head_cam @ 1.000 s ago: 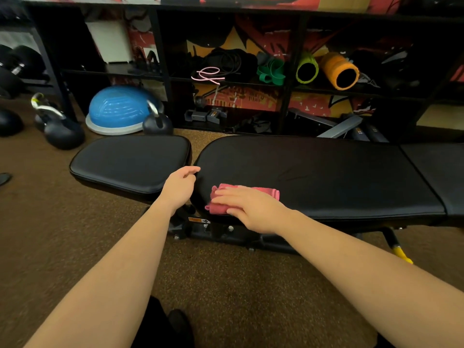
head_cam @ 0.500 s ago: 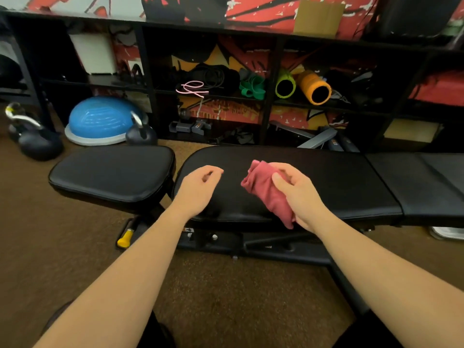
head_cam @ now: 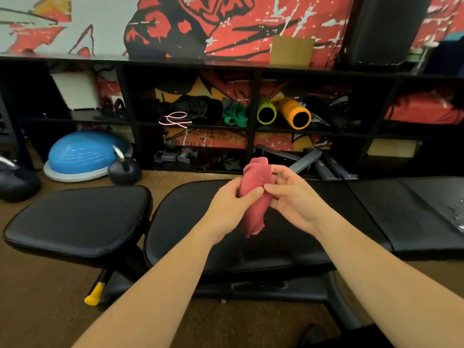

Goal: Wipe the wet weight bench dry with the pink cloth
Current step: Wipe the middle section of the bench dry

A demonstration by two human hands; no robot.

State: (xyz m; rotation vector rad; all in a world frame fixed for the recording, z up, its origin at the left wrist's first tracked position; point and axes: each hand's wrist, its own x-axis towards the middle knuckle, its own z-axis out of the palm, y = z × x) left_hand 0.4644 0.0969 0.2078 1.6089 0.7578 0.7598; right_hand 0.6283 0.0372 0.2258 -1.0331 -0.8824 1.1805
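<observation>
Pink cloth (head_cam: pixel 254 197) is bunched up in the air above the black weight bench (head_cam: pixel 190 222), not touching it. I hold it with my 2 hands. My left hand (head_cam: pixel 229 207) pinches its left side, and my right hand (head_cam: pixel 292 199) curls round its right side. Water drops shine on the far right pad (head_cam: pixel 426 204).

cloth: pink cloth (head_cam: pixel 254 197) bunched upright, held above the weight bench (head_cam: pixel 200 237), not touching it
left hand (head_cam: pixel 229 209): grips cloth's left side
right hand (head_cam: pixel 292 200): pinches its right side
bench: water (head_cam: pixel 455 217) at far right edge (glistening patches)
floor: kettlebell (head_cam: pixel 124 169) beside blue dome (head_cam: pixel 85 155)
</observation>
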